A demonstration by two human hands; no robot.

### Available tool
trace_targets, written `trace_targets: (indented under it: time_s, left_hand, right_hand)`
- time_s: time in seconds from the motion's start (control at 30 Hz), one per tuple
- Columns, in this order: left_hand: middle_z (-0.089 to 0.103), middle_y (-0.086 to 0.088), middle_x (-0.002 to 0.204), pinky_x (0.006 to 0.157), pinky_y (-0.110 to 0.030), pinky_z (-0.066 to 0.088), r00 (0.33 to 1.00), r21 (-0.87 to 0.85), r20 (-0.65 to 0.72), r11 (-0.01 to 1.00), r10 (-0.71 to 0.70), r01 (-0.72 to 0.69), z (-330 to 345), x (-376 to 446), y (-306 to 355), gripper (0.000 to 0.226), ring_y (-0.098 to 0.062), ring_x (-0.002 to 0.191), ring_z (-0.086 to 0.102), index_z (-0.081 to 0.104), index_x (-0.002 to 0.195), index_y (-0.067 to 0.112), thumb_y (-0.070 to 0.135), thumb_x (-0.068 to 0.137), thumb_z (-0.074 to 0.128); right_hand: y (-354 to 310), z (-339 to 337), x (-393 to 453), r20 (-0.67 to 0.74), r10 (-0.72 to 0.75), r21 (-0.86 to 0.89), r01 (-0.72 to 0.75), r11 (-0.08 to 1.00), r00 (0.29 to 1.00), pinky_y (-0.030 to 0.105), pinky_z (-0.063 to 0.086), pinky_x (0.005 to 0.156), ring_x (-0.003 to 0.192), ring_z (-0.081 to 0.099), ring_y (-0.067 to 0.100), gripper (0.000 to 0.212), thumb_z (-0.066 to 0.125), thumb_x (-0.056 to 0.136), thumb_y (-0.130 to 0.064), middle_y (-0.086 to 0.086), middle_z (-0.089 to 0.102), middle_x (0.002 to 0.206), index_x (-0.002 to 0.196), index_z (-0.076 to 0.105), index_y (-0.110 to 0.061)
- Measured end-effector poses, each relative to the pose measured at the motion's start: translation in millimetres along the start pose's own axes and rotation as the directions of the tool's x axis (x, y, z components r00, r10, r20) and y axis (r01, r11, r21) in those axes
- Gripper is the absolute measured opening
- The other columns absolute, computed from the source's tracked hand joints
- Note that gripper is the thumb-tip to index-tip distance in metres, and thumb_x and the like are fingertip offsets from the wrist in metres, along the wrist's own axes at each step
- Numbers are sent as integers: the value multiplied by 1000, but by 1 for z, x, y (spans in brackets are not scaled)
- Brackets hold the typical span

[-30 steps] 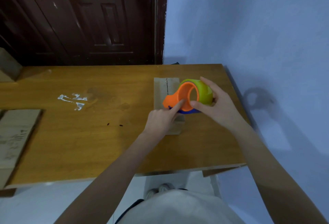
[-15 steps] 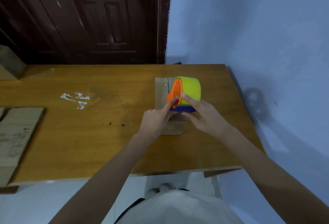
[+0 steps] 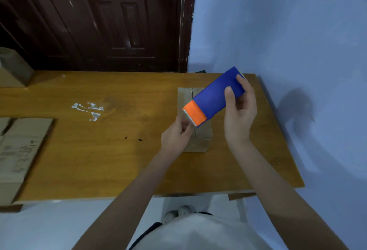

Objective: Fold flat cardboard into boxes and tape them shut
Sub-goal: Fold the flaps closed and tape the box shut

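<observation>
Tape dispenser (image 3: 215,97) now tilted, blue-side up

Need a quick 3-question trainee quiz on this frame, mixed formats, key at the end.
1. True or false: the tape dispenser lies flat on the table.
2. Which hand grips the dispenser's blue body? A) left hand B) right hand C) both
3. Fill in: the small cardboard box sits under the dispenser, near the table's ____ end, as the person faces it.

Key:
1. False; it is held above the box.
2. B; the right hand grips it, while the left hand pinches at the orange end.
3. right
</observation>
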State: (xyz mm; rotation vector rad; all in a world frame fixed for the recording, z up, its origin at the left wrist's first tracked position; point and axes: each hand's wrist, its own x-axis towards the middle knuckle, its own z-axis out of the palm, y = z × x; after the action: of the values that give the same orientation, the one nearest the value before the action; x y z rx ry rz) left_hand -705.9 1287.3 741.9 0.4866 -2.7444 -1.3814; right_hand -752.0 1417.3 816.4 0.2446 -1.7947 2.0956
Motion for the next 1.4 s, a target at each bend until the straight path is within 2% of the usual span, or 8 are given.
trace_targets:
  time_s: [0.07, 0.17, 0.37, 0.6, 0.8, 1.0, 1.17, 1.4]
  left_hand:
    - [62, 5, 109, 89, -34, 46, 995, -192, 44, 977, -87, 94, 3, 2, 1, 32, -15, 102, 59, 49, 127, 19, 33, 99, 43]
    - [61, 4, 94, 71, -13, 43, 968, -541, 155, 803, -196, 249, 2, 7, 9, 36, -8, 86, 55, 50, 130, 7, 21, 103, 31]
    - [63, -3, 108, 83, -19, 38, 969, -667, 204, 704, -141, 243, -3, 3, 9, 51, -9, 97, 56, 55, 117, 17, 37, 104, 9]
    - [62, 4, 101, 65, -4, 42, 960, -710, 194, 647, -200, 278, -1, 2, 11, 28, 5, 82, 56, 60, 110, 15, 28, 101, 37]
    - [67, 6, 92, 85, -24, 41, 964, -692, 158, 673, -213, 262, 1, 0, 11, 21, -6, 90, 59, 66, 92, 23, 31, 98, 47]
    - [69, 10, 87, 80, -19, 42, 978, -687, 144, 695, -154, 211, -1, -3, 13, 22, 2, 83, 61, 67, 91, 24, 27, 99, 47]
    - [69, 6, 88, 82, -22, 43, 976, -691, 140, 689, -170, 219, -1, -3, 13, 24, -4, 85, 62, 67, 92, 23, 28, 100, 45]
    - [69, 0, 98, 90, -27, 42, 978, -664, 156, 718, -139, 208, -3, -2, 8, 25, -11, 95, 61, 66, 99, 19, 31, 99, 45]
  right_hand:
    - [3, 4, -3, -108, 92, 24, -90, 996, 990, 17, 49, 76, 94, 61, 2, 26, 57, 94, -7, -2, 61, 108, 120, 56, -10]
    - [12, 7, -3, -225, 251, 127, -227, 966, 942, 30, 54, 75, 95, 64, 15, 22, 61, 92, -13, 4, 64, 108, 113, 61, -19]
    - [27, 3, -10, -312, 426, 215, -374, 902, 849, 43, 53, 75, 101, 65, 30, 26, 64, 90, -17, 10, 65, 110, 116, 60, -14]
    - [33, -3, -20, -323, 448, 209, -399, 893, 834, 38, 55, 74, 96, 66, 19, 21, 63, 90, -16, -1, 65, 103, 110, 60, -20]
    - [38, -6, -26, -312, 412, 173, -375, 911, 856, 26, 55, 68, 88, 65, 8, 22, 63, 90, -18, -5, 63, 101, 112, 58, -20]
    - [39, -10, -30, -165, 335, 147, -312, 938, 928, 43, 52, 93, 110, 61, 21, 52, 71, 83, -10, 8, 57, 122, 125, 44, -26]
    - [42, -12, -31, -78, 282, -13, -284, 959, 956, 42, 55, 88, 108, 60, 19, 59, 74, 82, -17, 7, 50, 128, 127, 42, -39]
    - [48, -13, -31, 54, 184, -100, -178, 979, 982, 20, 51, 79, 90, 57, -2, 51, 65, 86, -6, -9, 47, 111, 128, 38, -16]
